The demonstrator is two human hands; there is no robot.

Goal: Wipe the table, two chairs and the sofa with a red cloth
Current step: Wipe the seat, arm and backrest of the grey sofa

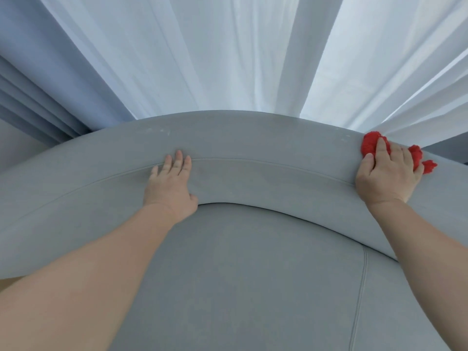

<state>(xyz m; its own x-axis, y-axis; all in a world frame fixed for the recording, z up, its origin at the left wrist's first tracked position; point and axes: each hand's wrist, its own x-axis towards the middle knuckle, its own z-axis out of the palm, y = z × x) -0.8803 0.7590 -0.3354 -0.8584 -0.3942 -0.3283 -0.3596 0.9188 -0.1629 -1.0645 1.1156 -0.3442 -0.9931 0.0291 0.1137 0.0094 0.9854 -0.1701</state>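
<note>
- Curtain point(228, 59): white, sheer, hanging just behind the sofa; grey drape point(50, 84) at left.
- Sofa point(253, 138): grey, curved back, seat below.
- Cloth point(369, 144): red, bunched on the back's top edge, far right.
- Right grip point(387, 173): over the cloth, clutching it, thumb at its left side.
- Left grip point(172, 183): flat on the back's front face, fingers straight, holding nothing.

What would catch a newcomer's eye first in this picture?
The red cloth, bright against grey, held on the sofa top at far right by the right hand. Then the left hand lying flat on the sofa back mid-frame, with white curtains behind.
</note>
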